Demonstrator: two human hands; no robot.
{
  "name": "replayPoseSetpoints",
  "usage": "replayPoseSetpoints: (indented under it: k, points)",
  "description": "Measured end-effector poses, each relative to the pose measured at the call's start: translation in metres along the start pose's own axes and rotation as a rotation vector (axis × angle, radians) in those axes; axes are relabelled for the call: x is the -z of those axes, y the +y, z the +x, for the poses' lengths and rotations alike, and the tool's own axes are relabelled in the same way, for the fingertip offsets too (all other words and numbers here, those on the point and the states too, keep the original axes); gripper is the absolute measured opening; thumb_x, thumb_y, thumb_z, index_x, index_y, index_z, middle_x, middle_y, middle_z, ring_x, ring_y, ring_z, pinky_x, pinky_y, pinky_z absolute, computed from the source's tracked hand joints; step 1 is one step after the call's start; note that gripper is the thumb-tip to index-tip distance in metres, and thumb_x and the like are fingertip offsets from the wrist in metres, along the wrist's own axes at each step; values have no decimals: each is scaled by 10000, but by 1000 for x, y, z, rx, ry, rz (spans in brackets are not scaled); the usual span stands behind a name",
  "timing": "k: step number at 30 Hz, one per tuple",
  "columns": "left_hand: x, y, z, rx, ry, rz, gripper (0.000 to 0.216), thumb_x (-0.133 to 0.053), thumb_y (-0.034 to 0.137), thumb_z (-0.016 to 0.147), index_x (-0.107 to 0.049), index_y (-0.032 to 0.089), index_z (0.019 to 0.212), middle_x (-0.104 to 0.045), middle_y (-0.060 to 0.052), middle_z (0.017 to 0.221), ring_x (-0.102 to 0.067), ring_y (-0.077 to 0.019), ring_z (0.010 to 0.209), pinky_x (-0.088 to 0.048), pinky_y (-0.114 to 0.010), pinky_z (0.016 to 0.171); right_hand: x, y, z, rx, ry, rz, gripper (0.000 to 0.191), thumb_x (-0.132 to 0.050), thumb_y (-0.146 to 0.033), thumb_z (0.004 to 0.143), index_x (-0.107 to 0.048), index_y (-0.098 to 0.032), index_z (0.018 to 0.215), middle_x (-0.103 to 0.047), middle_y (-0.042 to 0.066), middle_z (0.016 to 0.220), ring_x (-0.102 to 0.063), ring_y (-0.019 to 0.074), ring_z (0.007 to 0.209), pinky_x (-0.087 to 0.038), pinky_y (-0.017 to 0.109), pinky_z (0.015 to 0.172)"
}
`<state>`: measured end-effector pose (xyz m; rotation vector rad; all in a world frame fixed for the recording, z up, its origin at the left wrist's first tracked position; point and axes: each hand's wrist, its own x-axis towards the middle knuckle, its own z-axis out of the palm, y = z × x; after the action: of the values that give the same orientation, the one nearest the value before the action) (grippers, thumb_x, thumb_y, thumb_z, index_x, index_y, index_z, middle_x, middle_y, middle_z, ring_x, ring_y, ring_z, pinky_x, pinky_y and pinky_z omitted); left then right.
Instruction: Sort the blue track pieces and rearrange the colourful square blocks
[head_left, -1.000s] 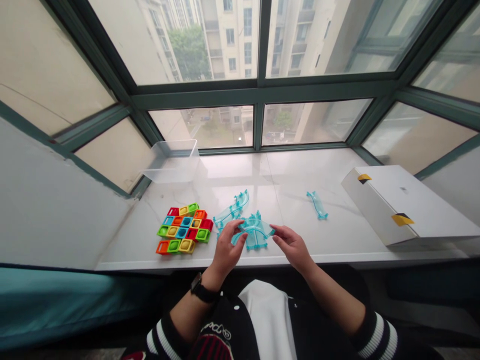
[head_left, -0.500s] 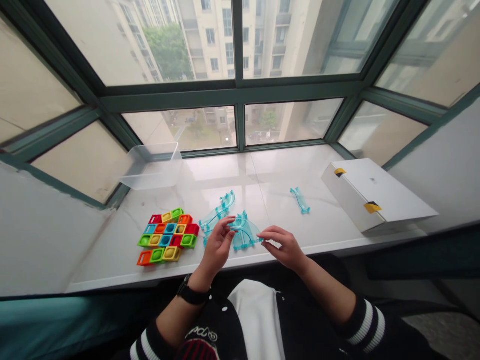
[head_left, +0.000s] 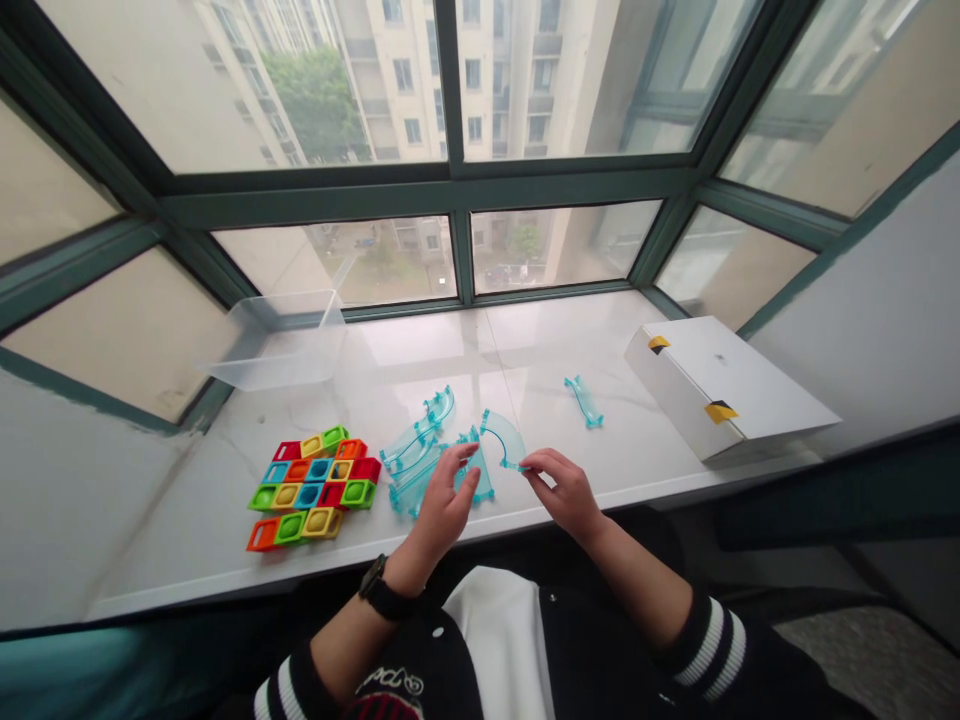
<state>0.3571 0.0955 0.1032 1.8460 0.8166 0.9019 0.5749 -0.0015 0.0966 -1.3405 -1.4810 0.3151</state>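
My right hand (head_left: 568, 492) pinches one end of a curved translucent blue track piece (head_left: 508, 436), whose other end points away to the upper left. My left hand (head_left: 446, 505) is over a cluster of similar blue track pieces (head_left: 409, 492), thumb and fingers apart. Whether it touches the pieces beneath I cannot tell, since it covers part of them. Behind the cluster, another curved track piece (head_left: 440, 405) lies on the white sill. One short track piece (head_left: 583, 402) lies apart, farther to the right.
Coloured blocks (head_left: 309, 496) in red, yellow, green, blue and orange sit in rows at the left. A clear plastic bin (head_left: 277, 350) stands behind them. At the right is a white box (head_left: 739, 385) with yellow-black tape. Windows border the white sill (head_left: 525, 345).
The curved track piece in my right hand has come away from the cluster, up and to the right. My left hand stays over the other pieces. The whole view has shifted slightly.
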Motion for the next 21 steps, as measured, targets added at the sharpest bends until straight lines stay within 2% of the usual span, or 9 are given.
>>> replayPoseSetpoints:
  k: [3,6,12,16,21]
  points:
    - [-19,2,5,16,-178,-40,385,-539,422,1048,-597,304,1410,-614,-81,1459,-583,-252,1367,-503,-473,1155,3,12,-2,-33,32,-70,144,-615,-206,1017,-736,-262,1071,-732,47,978,-698,200,872,-585,352,834]
    - [-41,-4,16,62,-271,-83,422,-562,432,1030,-597,299,1429,-596,-84,1504,-562,-253,1400,-502,-465,1160,8,28,-4,-61,62,-134,150,-595,-220,1022,-733,-260,1064,-735,52,980,-704,211,880,-582,358,841]
    - [-84,-33,56,267,-359,-185,504,-653,411,963,-610,250,1439,-566,-130,1533,-616,-283,1329,-525,-469,1122,20,74,-3,-142,86,-282,176,-564,-250,1012,-735,-246,1055,-747,66,985,-707,223,853,-576,361,825]
    - [-116,-51,79,296,-364,-188,542,-688,401,943,-612,211,1445,-565,-159,1535,-607,-300,1345,-481,-481,1169,25,109,0,-215,108,-342,185,-554,-247,983,-727,-233,1046,-746,65,995,-692,213,802,-564,352,796]
    - [-152,-72,94,353,-391,-148,656,-685,344,936,-499,201,1548,-498,-154,1615,-578,-302,1398,-471,-460,1178,29,147,2,-296,113,-398,205,-534,-242,949,-719,-227,1036,-747,67,1016,-685,211,780,-551,354,789]
